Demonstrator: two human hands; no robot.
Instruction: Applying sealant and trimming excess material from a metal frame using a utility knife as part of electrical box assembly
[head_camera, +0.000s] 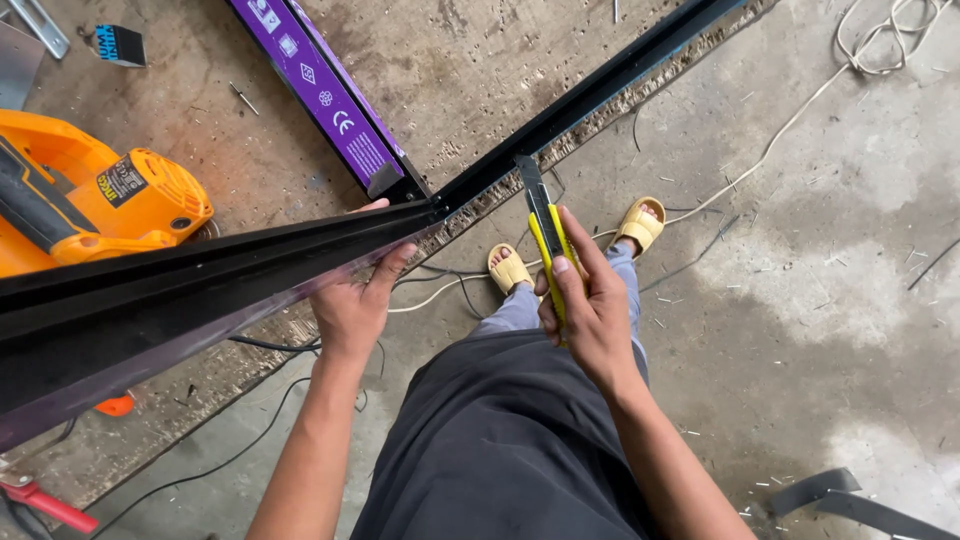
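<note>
Fingers of the right hand (590, 300) were wrapped tight around a yellow knife (545, 235), blade pointing to 12 o'clock. The left hand (355, 300), at 9 o'clock, gripped a black bar (200, 290).

There is a single view, from a camera worn on the person's head; it looks steeply down past the chest and dark trousers to the sandalled feet on the concrete floor (820, 300). It sits near, so both forearms rise from the lower edge, with the left hand (355, 300) and right hand (590, 310) mid-frame; the counter (450, 70) fills the upper left, its edge running diagonally, and the floor takes the right side; no second view shares the scene.
</note>
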